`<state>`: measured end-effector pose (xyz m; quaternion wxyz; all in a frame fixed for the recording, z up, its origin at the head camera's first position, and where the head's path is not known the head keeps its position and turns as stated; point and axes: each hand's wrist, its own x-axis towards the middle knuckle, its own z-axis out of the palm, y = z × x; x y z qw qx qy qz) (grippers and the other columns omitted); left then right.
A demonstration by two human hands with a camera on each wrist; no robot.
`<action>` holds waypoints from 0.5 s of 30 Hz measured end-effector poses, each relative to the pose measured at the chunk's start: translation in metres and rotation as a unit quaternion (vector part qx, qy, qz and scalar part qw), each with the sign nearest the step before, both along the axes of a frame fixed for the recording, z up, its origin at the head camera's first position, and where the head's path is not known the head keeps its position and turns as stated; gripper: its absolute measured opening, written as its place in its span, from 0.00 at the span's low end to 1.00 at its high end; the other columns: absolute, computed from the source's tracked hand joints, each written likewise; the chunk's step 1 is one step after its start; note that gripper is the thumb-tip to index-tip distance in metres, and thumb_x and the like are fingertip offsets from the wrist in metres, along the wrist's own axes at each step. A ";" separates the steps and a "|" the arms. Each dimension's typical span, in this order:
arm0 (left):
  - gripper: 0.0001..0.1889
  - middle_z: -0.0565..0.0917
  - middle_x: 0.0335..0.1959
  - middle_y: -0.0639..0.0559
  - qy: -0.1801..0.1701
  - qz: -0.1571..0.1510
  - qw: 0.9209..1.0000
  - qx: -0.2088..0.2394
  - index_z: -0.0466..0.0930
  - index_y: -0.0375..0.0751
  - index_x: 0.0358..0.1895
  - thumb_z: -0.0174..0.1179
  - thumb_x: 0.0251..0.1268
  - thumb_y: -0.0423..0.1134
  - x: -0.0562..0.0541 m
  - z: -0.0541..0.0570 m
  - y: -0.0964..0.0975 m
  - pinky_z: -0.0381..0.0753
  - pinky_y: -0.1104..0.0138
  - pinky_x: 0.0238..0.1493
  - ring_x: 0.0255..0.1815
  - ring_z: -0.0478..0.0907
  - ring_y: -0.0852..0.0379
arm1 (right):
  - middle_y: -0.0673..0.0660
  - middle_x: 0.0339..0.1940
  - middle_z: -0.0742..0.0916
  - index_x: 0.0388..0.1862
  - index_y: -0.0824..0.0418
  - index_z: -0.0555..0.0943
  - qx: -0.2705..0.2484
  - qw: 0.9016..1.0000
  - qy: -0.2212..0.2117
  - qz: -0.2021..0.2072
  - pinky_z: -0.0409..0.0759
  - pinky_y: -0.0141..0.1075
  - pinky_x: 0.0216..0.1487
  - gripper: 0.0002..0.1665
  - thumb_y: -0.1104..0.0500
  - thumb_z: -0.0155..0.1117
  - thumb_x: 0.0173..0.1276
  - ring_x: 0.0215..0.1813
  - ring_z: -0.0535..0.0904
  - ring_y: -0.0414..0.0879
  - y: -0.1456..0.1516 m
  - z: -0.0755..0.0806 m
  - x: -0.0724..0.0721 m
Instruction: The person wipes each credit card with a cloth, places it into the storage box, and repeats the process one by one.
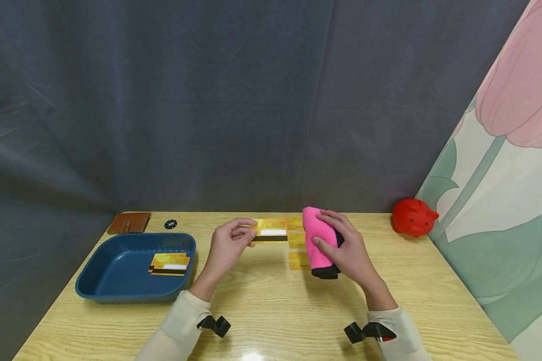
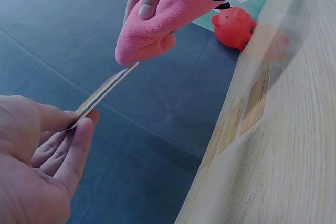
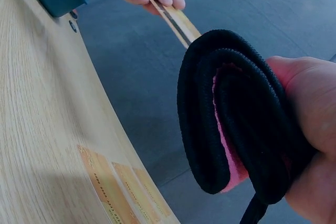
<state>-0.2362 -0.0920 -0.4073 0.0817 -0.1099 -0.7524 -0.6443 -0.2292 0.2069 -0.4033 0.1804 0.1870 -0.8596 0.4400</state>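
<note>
My left hand (image 1: 228, 244) pinches a yellow card (image 1: 271, 231) by its left end, thumb on one face and fingers behind. The card has a black stripe and a white strip, and is raised above the table. My right hand (image 1: 350, 245) grips a folded pink cloth (image 1: 319, 238) with black edging, just right of the card. In the left wrist view the cloth (image 2: 149, 30) hangs close at the card's far end. Several more yellow cards (image 3: 107, 182) lie flat on the table below, partly hidden by the cloth in the head view.
A blue tray (image 1: 95, 296) at the left has yellow cards (image 1: 169, 264) in its right side. Behind it lie a brown wallet (image 1: 129, 222) and a black round chip (image 1: 170, 224). A red piggy bank (image 1: 413, 217) stands at the back right, near the grey curtain (image 1: 235, 110).
</note>
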 end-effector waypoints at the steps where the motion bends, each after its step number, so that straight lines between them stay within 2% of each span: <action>1: 0.11 0.91 0.42 0.38 0.001 0.000 1.000 -0.008 0.87 0.41 0.52 0.67 0.69 0.32 0.000 0.000 0.000 0.90 0.66 0.42 0.40 0.90 0.38 | 0.55 0.72 0.78 0.69 0.51 0.80 0.001 1.000 -0.001 -0.001 0.80 0.27 0.57 0.32 0.57 0.77 0.66 0.70 0.76 0.55 0.000 0.000 0.000; 6: 0.16 0.91 0.46 0.40 -0.008 -0.016 1.000 -0.023 0.86 0.44 0.58 0.66 0.69 0.31 -0.001 -0.004 -0.001 0.90 0.63 0.48 0.44 0.91 0.48 | 0.55 0.72 0.79 0.69 0.51 0.80 0.001 1.000 0.002 0.002 0.81 0.28 0.57 0.32 0.57 0.77 0.66 0.70 0.76 0.55 0.000 -0.001 0.000; 15: 0.22 0.89 0.53 0.39 -0.005 -0.040 0.999 -0.029 0.82 0.45 0.66 0.66 0.70 0.30 -0.002 -0.007 0.000 0.88 0.69 0.51 0.52 0.89 0.44 | 0.56 0.71 0.80 0.67 0.53 0.81 -0.010 0.999 0.026 0.018 0.73 0.18 0.59 0.32 0.59 0.78 0.64 0.71 0.76 0.55 -0.007 -0.007 -0.002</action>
